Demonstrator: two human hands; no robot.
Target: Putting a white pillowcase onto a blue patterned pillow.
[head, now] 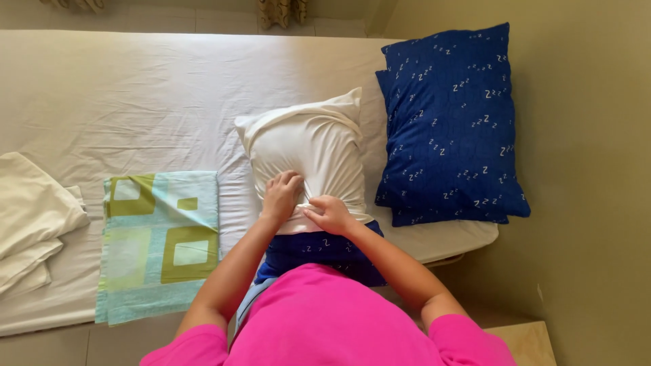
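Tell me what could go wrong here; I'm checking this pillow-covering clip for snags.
The white case covers only the top of the pillow; its blue end hangs past the mattress edge against the person, so it might slip down. Both the left hand and right hand bunch fabric at one spot, which could pull unevenly or strain the cloth. The stacked blue pillows lie very close and might get nudged.

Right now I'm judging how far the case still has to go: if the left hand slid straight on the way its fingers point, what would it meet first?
The left hand points up the bed, so it would likely ride over the white pillowcase covering the blue pillow, then reach the bed sheet. Depth is unclear.
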